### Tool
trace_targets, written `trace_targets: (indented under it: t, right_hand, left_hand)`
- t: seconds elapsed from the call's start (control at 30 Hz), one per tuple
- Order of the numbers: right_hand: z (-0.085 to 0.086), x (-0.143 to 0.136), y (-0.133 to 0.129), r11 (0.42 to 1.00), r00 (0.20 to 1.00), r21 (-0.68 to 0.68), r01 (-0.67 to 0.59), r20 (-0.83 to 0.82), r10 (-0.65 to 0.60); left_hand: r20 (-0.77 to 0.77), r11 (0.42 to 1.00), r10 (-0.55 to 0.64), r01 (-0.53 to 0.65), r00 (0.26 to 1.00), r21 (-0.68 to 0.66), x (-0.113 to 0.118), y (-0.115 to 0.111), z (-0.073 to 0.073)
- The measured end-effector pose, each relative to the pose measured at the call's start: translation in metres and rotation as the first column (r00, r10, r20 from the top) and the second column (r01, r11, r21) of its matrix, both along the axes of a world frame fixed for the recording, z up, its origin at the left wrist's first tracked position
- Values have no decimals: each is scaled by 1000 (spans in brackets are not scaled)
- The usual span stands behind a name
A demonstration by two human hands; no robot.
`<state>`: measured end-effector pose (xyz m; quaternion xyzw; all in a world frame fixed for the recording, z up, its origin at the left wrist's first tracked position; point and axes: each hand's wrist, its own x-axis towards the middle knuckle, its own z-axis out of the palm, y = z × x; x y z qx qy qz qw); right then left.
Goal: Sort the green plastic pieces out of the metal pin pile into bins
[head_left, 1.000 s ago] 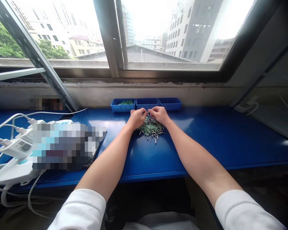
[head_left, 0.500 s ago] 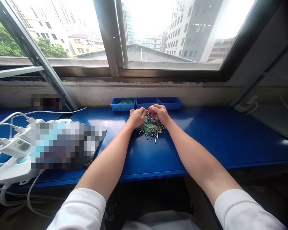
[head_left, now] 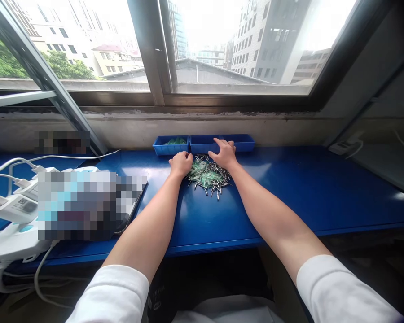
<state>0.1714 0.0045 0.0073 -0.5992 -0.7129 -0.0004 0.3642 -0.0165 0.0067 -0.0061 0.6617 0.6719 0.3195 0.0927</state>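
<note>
A pile of thin metal pieces (head_left: 217, 183) mixed with green translucent packets (head_left: 207, 177) lies on the blue table. At the pile's upper left is my left hand (head_left: 181, 163), its fingers closed in a pinch; what they hold, if anything, is too small to tell. Over the pile's upper right side, my right hand (head_left: 224, 153) has its fingers apart, with nothing visible between them. Behind the hands stands a row of blue bins; the left bin (head_left: 171, 150) contains green packets, while the middle bin (head_left: 205, 147) and right bin (head_left: 245, 146) show blue interiors.
White power strips (head_left: 15, 242) with plugs and cables lie at the left, beside a blurred-out object (head_left: 84, 204) on the table. A slanted metal post (head_left: 70, 116) rises at the left. The window and its sill run behind the bins.
My hands were close together above the pile and have moved apart. My left hand moved left; my right hand moved slightly up and its fingers opened. More of the pile shows.
</note>
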Motion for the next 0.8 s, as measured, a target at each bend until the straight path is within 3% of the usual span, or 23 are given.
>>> trace_targets:
  t: [0.23,0.43,0.6,0.7,0.8]
  right_hand:
    - [-5,4,10,994,992,-104,16,126,-3]
    - [-13,5,16,978,991,-208,-10,130,37]
    - [-8,5,9,998,998,-67,11,60,-7]
    - [-3,8,1,999,1000,36,21,6,-21]
    - [0,13,-4,996,999,-76,-46,-17,45]
  left_hand:
    - [-71,998,-50,48,996,-28,2,0,-2]
    - [-96,998,-63,61,993,-18,3,1,-3]
    - [-71,997,-68,65,995,-40,2,-2,1]
    - [-7,991,-133,133,991,-1,2,-4,2]
    - [25,967,-251,250,968,36,2,-7,1]
